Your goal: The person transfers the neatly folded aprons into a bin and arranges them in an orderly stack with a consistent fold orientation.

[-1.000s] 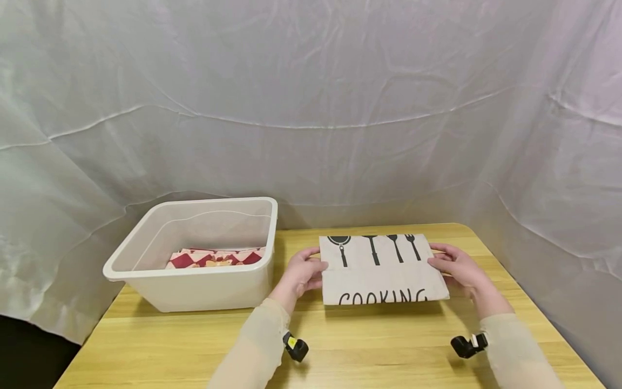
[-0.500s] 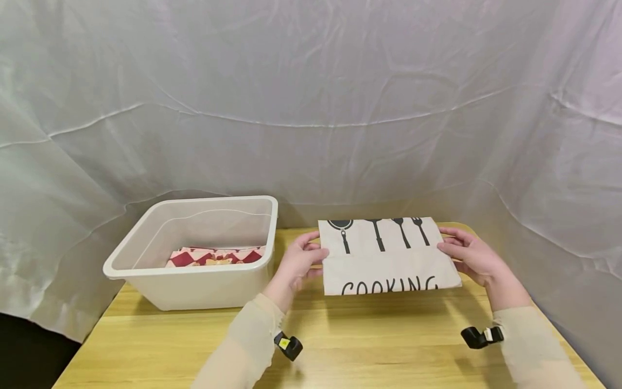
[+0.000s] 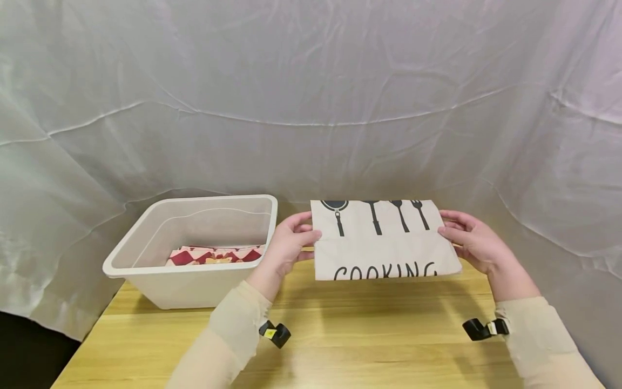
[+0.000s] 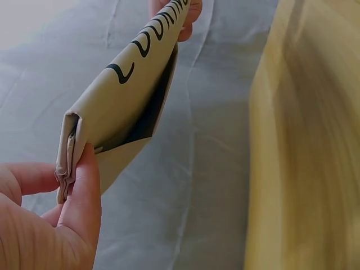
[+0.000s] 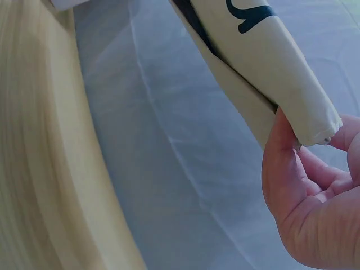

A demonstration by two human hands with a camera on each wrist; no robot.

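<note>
Folded cloth [image 3: 384, 240] held clear above tabletop [image 3: 340, 335], apparently level; left hand [image 3: 286, 246] and right hand [image 3: 473, 243] each pinch one end.

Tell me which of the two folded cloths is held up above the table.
The beige COOKING towel, printed with black utensils; the left hand and right hand pinch its ends. The red patterned cloth lies in the white bin.

1. The left hand [image 4: 39, 225] pinches the near end of a folded cloth [image 4: 118, 95], thumb pressed along its folded edge.
2. The cloth slants up and away from the grip, black lettering on its top face.
3. At its far end, the other hand's fingertips [image 4: 188, 14] hold it.
4. To the right of the grip runs the yellow bench [image 4: 304, 146]; a grey sheet [image 4: 202, 169] lies beyond.
</note>
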